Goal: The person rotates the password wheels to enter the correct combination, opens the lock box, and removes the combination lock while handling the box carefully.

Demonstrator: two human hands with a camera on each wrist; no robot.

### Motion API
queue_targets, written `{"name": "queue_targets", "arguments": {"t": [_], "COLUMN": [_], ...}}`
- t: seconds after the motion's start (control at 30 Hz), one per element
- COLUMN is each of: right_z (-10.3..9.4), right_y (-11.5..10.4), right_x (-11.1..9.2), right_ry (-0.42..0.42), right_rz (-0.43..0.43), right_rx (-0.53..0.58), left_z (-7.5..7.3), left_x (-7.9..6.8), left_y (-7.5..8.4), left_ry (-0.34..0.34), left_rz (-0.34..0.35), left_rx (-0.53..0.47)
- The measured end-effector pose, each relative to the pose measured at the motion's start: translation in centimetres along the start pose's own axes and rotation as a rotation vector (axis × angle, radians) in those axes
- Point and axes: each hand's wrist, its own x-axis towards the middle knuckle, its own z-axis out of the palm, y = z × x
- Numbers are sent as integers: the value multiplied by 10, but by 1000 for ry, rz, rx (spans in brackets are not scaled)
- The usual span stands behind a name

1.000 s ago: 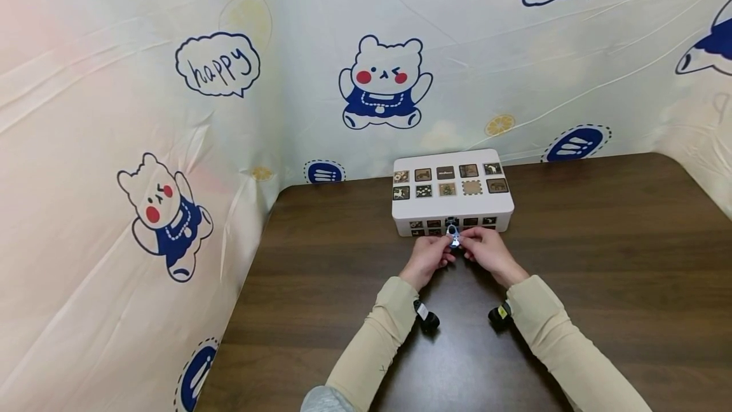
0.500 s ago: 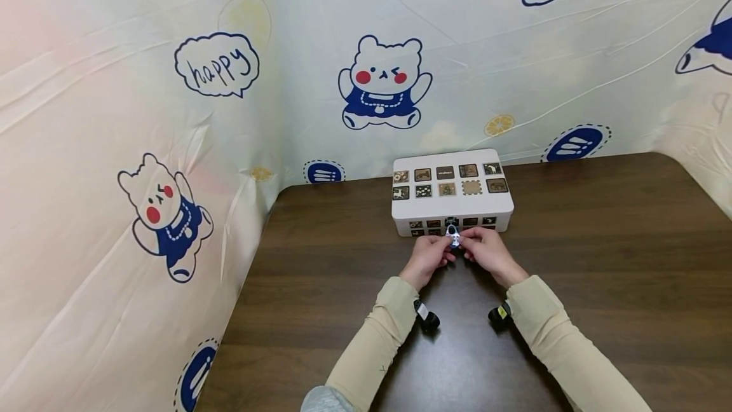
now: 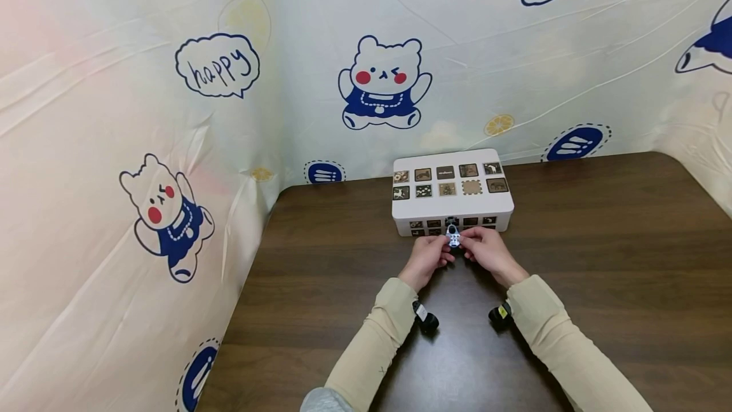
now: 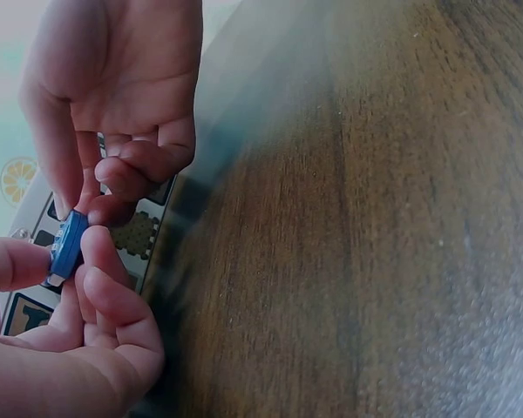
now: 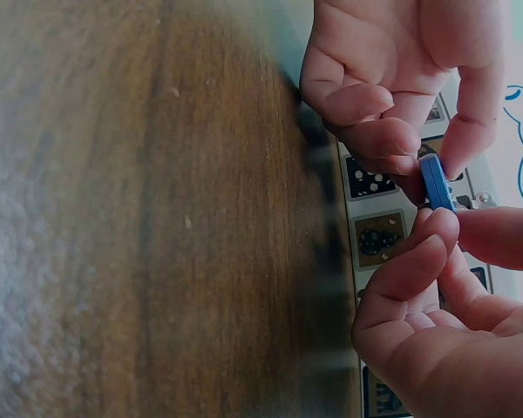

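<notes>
A small blue padlock (image 3: 454,239) with a metal shackle is at the front of a white box (image 3: 434,208), by its latch (image 3: 452,221). What look like number dials show faintly on its face. My left hand (image 3: 426,258) pinches one side of the lock between thumb and fingers. From the other side my right hand (image 3: 488,253) pinches it too. In the left wrist view the blue body (image 4: 67,252) is seen edge-on between both hands' fingertips. The right wrist view shows the same blue edge (image 5: 436,183). Whether the shackle passes through the latch is too small to tell.
The box carries dark and brown picture squares and stands at the back of a dark wooden table (image 3: 320,259). Right behind it hangs a pale curtain (image 3: 469,81) printed with bears. More curtain (image 3: 143,310) borders the table's left side.
Both hands stay in nearly the same place on the padlock. Its face has tilted slightly, so the markings on it show more clearly. The box has not moved.
</notes>
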Motion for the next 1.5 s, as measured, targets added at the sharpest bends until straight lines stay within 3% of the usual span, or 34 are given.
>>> {"name": "queue_targets", "arguments": {"t": [0.6,0.77,0.97,1.17,1.5], "right_z": [-1,0,0,-1,-1], "right_y": [1,1,0,-1,0], "right_x": [1,1,1,2,0], "right_ry": [-4,2,6,4,9], "right_rz": [9,2,15,15,24], "right_rx": [-14,-17,-17,-14,-17], "left_z": [-3,-4,-3,-2,-4], "left_x": [0,-2,-4,-1,-2], "left_y": [-1,-2,0,-1,-4], "left_ry": [9,-17,10,36,-21], "left_rz": [-12,42,116,82,10], "left_rx": [8,3,-7,-26,-39]}}
